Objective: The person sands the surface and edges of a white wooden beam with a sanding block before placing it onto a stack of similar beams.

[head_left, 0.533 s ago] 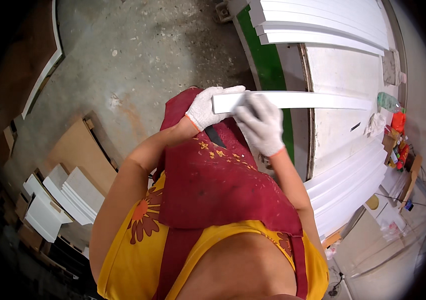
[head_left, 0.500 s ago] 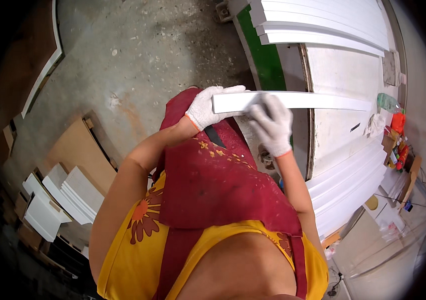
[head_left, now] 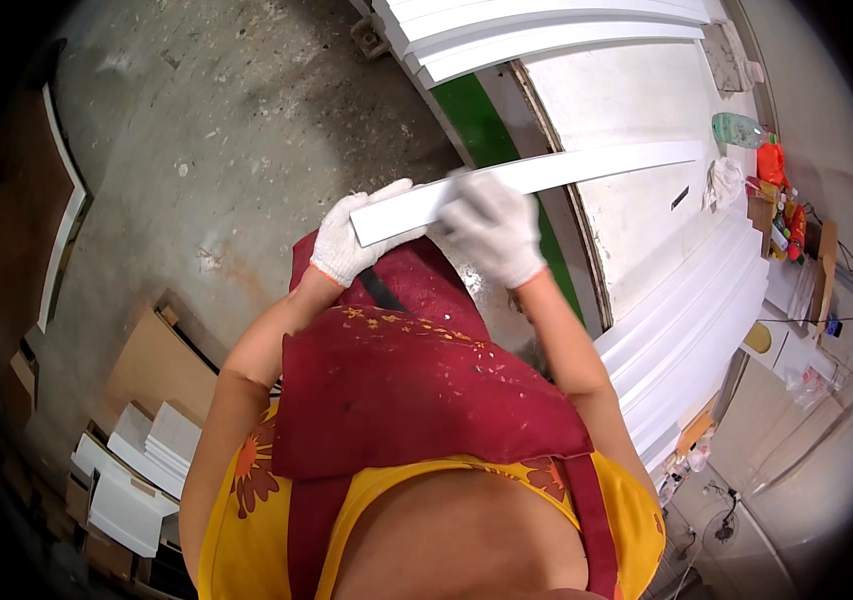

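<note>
A long white board [head_left: 567,170] slants across in front of me, its near end over my lap and its far end resting on the workbench. My left hand [head_left: 350,235], in a white knit glove, is closed around the near end from the left and beneath. My right hand [head_left: 502,232], gloved too and smeared by motion, is on the board's upper face, a little way along from the left hand. Under its fingers shows a small grey pad [head_left: 482,200], too blurred to make out in detail.
The white workbench [head_left: 637,90] stands at the right. Stacked white boards [head_left: 557,30] lie at its far end, more white boards [head_left: 692,310] at its near side. A green bottle [head_left: 737,130] and a crumpled white cloth [head_left: 725,184] sit along the wall. White panels [head_left: 127,490] lean at the lower left.
The near end of the board has swung left and nearer to me, so the board now slants. Both hands moved left with it, the right one sliding over its face. My view has shifted.
</note>
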`<action>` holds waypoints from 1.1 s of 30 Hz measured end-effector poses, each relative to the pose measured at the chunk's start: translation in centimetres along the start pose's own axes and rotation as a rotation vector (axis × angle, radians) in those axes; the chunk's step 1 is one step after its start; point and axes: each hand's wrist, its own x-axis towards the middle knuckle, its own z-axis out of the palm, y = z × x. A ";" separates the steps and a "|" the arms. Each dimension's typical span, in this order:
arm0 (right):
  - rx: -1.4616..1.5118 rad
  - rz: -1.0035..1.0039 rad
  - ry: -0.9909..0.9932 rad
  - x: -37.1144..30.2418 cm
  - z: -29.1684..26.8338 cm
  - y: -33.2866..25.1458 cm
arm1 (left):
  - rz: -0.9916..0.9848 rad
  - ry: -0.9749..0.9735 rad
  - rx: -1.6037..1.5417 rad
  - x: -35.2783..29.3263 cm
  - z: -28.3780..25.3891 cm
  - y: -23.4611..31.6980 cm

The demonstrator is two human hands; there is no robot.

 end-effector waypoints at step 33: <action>-0.086 0.984 0.792 -11.6 -3.9 24.1 | -0.041 -0.032 0.998 -1.6 3.3 3.1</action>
